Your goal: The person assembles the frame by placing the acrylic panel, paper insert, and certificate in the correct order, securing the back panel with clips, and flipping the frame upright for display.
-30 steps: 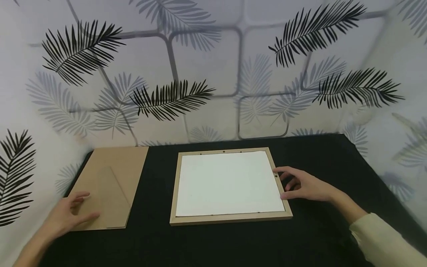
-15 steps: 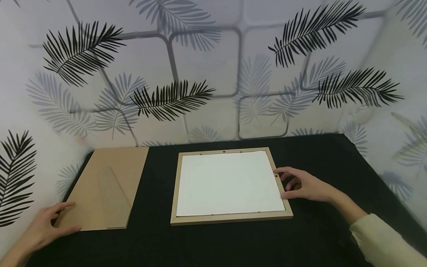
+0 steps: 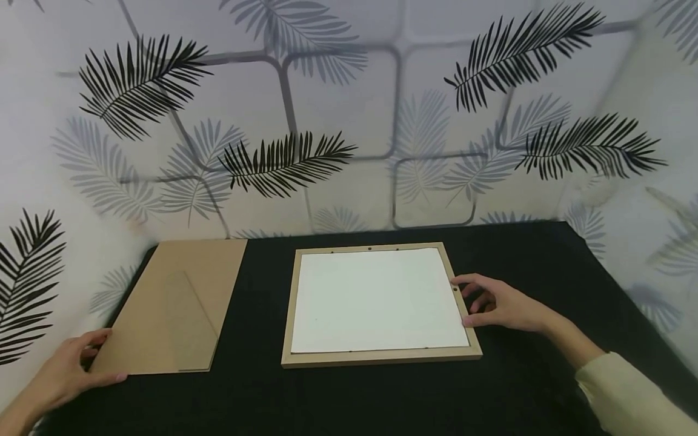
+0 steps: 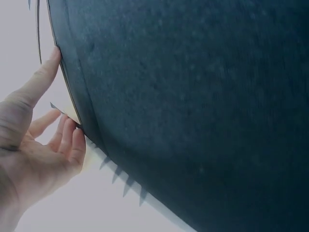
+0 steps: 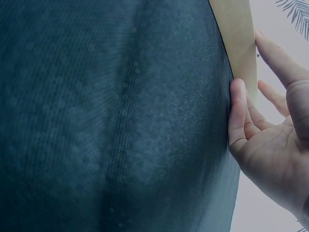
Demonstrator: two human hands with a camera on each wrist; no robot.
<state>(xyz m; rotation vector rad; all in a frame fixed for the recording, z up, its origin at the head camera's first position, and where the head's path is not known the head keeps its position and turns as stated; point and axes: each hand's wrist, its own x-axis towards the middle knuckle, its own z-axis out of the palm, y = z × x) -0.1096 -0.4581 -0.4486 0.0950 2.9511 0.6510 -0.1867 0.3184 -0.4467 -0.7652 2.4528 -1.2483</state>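
Note:
A light wooden picture frame (image 3: 382, 357) lies in the middle of the black-covered table, with a white sheet (image 3: 376, 303) filling its inside. My right hand (image 3: 498, 303) holds the frame's right side, index fingertip and thumb on the rim. In the right wrist view, its other fingers (image 5: 237, 104) are bent against the frame's outer side. To the left lies a brown backing board (image 3: 139, 321) with a tapered stand leg (image 3: 188, 327) flat on it. My left hand (image 3: 68, 372) grips the board's near left corner, thumb along the front edge, fingers at the left edge.
Black cloth (image 3: 382, 399) covers the table, with a strip of it between board and frame. Behind and at both sides hangs a pale curtain-like backdrop (image 3: 349, 200) with a leaf print, close to the table's back edge.
My left hand has moved left and down from over the board to its near left corner and now grips it. The right hand stays on the frame. The head view shifted slightly.

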